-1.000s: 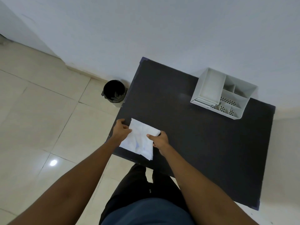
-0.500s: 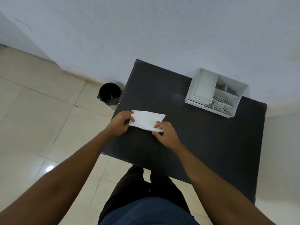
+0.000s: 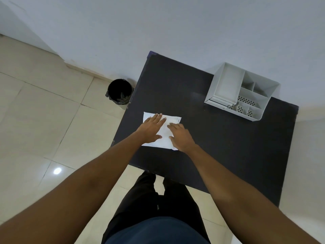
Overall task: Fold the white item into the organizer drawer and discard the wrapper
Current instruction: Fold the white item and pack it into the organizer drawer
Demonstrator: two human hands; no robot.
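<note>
Bare dark table (image 3: 219,147) lies open between the white sheet (image 3: 163,136) and the organizer (image 3: 241,92) at two o'clock. The wall (image 3: 175,29) closes off twelve o'clock. The bin (image 3: 120,91) stands off the table's edge at ten o'clock.

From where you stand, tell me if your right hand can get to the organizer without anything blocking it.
Probably yes. The right hand lies flat on the white item, and only bare dark table shows between it and the organizer at the far right corner. It may need a stretch.
</note>
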